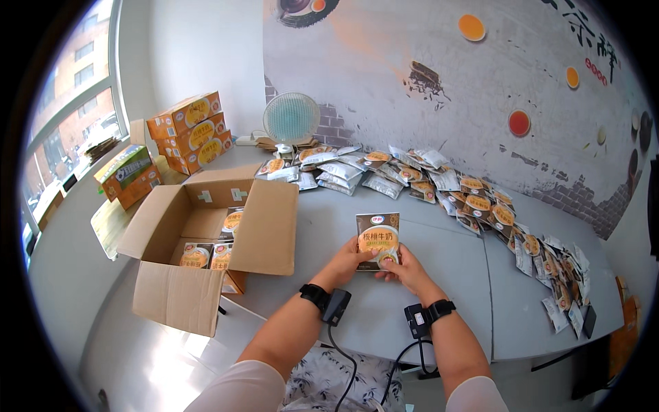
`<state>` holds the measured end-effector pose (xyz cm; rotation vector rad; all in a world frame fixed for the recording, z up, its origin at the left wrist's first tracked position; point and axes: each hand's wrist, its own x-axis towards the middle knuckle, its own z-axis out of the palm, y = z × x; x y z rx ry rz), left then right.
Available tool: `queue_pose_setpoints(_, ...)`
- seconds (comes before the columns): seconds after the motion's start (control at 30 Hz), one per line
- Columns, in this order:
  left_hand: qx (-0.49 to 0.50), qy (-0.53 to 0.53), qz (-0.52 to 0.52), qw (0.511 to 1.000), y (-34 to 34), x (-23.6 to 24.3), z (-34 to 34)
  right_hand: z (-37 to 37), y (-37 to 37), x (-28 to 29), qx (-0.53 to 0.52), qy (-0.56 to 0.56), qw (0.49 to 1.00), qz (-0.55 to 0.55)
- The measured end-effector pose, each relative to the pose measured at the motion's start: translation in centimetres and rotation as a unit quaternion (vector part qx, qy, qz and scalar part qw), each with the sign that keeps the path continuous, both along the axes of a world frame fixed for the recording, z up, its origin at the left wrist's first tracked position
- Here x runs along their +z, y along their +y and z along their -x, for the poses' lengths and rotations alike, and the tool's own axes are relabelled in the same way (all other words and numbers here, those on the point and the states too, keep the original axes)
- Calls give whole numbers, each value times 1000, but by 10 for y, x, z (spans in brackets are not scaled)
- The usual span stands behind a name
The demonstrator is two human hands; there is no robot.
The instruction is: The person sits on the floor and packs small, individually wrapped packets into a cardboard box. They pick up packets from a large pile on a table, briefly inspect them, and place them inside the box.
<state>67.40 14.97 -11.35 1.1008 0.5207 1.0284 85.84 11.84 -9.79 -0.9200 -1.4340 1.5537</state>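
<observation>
In the head view, we see the left hand and right hand close together, clamped on the lower edges of a brown packet over the tabletop, presumably keeping its front toward us. An open carton stands left, seemingly within easy reach.

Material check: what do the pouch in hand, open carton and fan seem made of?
Pouch: likely plastic or foil laminate, printed front; similar heaped pouches show shiny silvery sides. Open carton: matte brown cardboard, probably corrugated, given its stiff flaps. Fan: pale, plastic or coated metal; too small here to settle.
</observation>
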Motion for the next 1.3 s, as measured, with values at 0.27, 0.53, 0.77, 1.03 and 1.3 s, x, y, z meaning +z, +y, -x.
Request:
queue_pose_setpoints(0.27, 78, -24, -1, 997, -4, 6, -6, -7, 8, -6, 7, 115, 992, 44)
queue_pose_setpoints(0.53, 122, -103, -12, 987, -20, 105, 5, -10, 18, -21, -6, 136, 988, 72)
queue_pose_setpoints(0.77, 227, -28, -45, 973, -9, 189, 93, -15, 11, -14, -1, 131, 991, 42)
queue_pose_setpoints(1.03, 355, 135, 37, 924, -18, 190, 263, -14, 10, -13, -4, 122, 992, 36)
queue_pose_setpoints(1.3, 453, 406, 181, 772, -2, 117, 385, -13, 10, -11, -19, 102, 994, 43)
